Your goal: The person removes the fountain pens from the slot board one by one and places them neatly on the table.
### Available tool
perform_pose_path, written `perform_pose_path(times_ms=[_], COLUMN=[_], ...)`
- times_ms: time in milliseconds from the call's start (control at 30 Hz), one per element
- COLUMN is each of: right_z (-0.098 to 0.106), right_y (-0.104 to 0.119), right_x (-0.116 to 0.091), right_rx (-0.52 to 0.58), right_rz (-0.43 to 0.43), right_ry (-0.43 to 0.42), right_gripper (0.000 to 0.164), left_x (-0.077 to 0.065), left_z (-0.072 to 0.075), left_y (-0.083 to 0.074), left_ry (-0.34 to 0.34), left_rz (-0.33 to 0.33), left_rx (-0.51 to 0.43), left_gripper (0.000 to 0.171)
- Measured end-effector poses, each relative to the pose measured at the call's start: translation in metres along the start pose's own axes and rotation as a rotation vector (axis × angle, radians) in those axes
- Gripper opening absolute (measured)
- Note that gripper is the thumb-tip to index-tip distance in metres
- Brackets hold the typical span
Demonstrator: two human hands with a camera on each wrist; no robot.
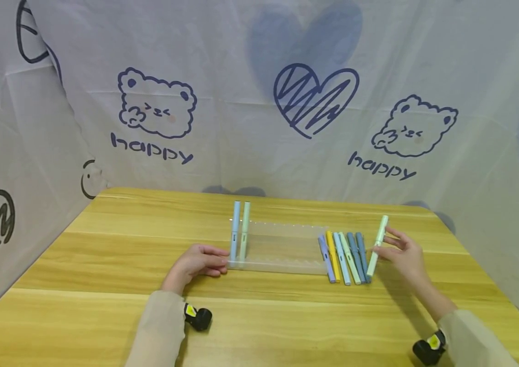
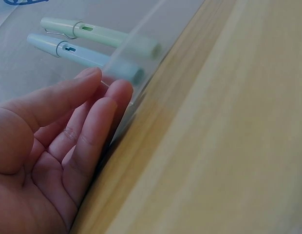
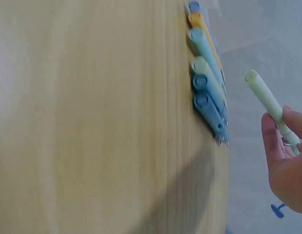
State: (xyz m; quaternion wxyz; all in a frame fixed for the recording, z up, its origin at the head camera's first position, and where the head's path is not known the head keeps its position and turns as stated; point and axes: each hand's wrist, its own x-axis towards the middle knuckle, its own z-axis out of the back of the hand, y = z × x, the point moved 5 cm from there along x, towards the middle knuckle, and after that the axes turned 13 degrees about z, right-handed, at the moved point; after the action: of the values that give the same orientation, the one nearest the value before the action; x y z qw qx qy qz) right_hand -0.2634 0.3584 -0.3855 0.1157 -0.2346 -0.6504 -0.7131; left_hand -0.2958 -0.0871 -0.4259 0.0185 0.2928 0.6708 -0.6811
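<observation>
A clear plastic pen rack [image 1: 287,247] lies on the table. Its near left corner is pinched between the thumb and fingers of my left hand [image 1: 198,261]. On the rack's left end lie a light blue pen [image 2: 85,56] and a light green pen [image 2: 100,34], side by side. My right hand [image 1: 403,256] grips another pale green pen [image 3: 265,97] by its middle, tilted, above the table. Just left of that pen a row of capped pens lies by the rack's right end: purple [image 1: 326,260], yellow [image 1: 332,252], light blue [image 1: 342,259], light green [image 1: 351,258] and two dark blue ones [image 1: 354,255].
The wooden table [image 1: 259,321] runs back to a white cloth [image 1: 241,102] printed with bears and hearts, which also hangs along both sides. A small black camera [image 1: 198,318] sits on the left wrist, another [image 1: 429,350] on the right.
</observation>
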Motion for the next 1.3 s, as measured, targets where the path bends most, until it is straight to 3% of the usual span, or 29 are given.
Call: perform_pose_path(times_ms=[167, 367, 633, 867, 1300], right_z=[0.024, 0.023, -0.002, -0.008, -0.010], right_y=[-0.036, -0.040, -0.001, -0.006, -0.020], right_x=[0.008, 0.010, 0.009, 0.008, 0.010], right_rx=[-0.021, -0.129, -0.277, -0.333, -0.302], right_rz=[-0.041, -0.080, -0.204, -0.258, -0.324], right_ry=[0.018, 0.085, 0.166, 0.218, 0.228], right_gripper=[0.058, 0.083, 0.059, 0.058, 0.058], left_x=[-0.001, -0.001, 0.000, 0.000, 0.000], left_z=[0.000, 0.000, 0.001, 0.001, 0.000], left_y=[-0.001, -0.001, 0.000, 0.000, -0.001], left_ry=[-0.001, -0.003, -0.002, 0.000, -0.005], left_rz=[0.001, 0.005, 0.002, 0.009, 0.016], left_rx=[0.001, 0.001, 0.005, 0.018, 0.020], left_gripper=[0.030, 0.031, 0.031, 0.031, 0.031])
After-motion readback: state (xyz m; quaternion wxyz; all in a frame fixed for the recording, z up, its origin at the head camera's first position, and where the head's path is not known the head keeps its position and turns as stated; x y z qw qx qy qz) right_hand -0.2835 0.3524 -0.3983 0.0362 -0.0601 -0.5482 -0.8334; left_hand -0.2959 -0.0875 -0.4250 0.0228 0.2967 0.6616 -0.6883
